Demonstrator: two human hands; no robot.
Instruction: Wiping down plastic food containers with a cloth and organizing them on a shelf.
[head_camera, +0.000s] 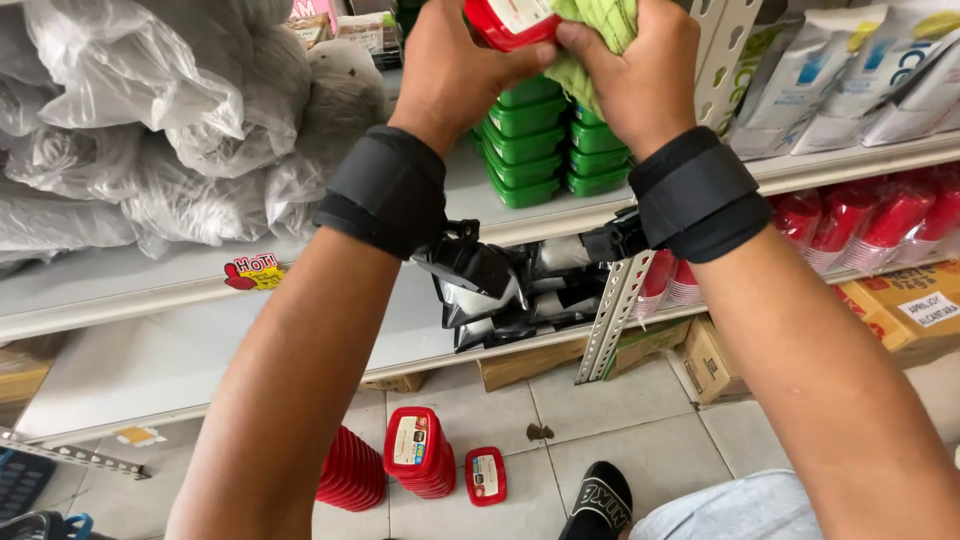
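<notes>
Before a white metal shop shelf (150, 290), I watch from a distance as both bare hands rise together to the top of the frame, each wrist wrapped in a black fabric band (385, 190). My left hand (455, 65) is clamped on a flat red plastic container with a white label (505, 20), thumb and fingers pinching its edge to keep it steady, while my right hand (635, 70) is closed around a crumpled green-and-yellow cloth (600, 25) pressed against the container's side, seemingly to wipe it. The hands touch, working close so the cloth meets the plastic. Just beyond them, stacks of green plastic lidded boxes (545, 140) stand in neat columns on the upper shelf, beside clear bags of pale goods (150, 130) to the left and white and blue pouches (850, 70) to the right. Black and silver foil packets (500, 295) lie on the lower shelf. Down on the tiled floor (480, 400), near my black sandal (600, 500), wait two stacks of matching red containers (415, 455) and a single one lying apart (486, 475), set within easy reach.
</notes>
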